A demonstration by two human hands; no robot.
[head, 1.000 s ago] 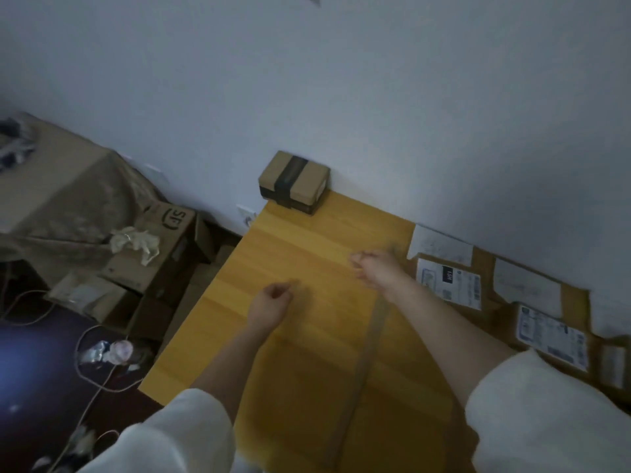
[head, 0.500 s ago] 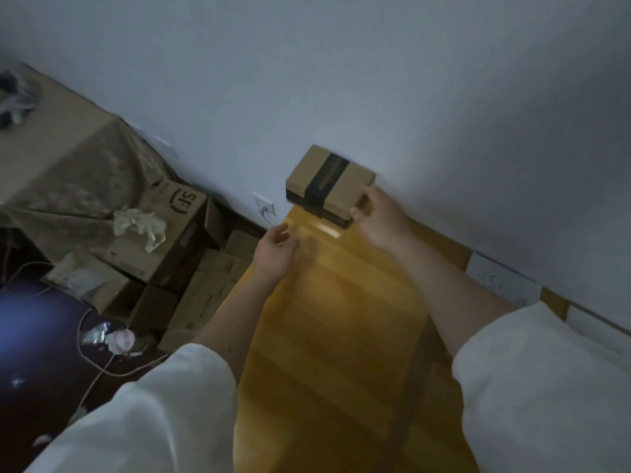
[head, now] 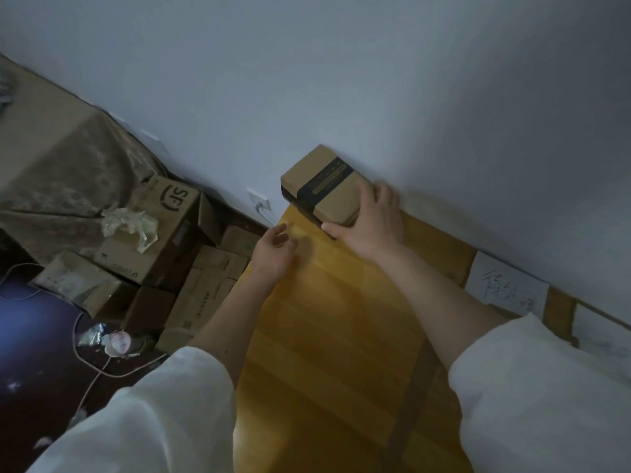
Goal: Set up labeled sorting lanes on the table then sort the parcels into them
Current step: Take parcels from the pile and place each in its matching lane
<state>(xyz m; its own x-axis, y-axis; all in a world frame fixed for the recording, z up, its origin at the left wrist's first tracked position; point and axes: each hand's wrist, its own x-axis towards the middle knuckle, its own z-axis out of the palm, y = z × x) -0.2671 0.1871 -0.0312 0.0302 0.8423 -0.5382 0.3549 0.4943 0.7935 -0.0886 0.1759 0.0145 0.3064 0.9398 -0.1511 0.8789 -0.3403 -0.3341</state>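
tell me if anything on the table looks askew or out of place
One thing: the banded parcel sits at the table corner by the wall, and its left end juts past the table's edge over the floor. The right hand grips it; the left hand is empty. Nothing looks spilled or damaged.

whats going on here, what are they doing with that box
A person in white sleeves is sorting parcels on a wooden table. Their right hand has its grip on a small brown box with a dark band that sits at the table's far corner against the wall. The left hand hovers open and empty just beside it. A strip of tape runs across the table as a lane divider, and a handwritten paper label lies along the wall. More cardboard boxes are piled on the floor.
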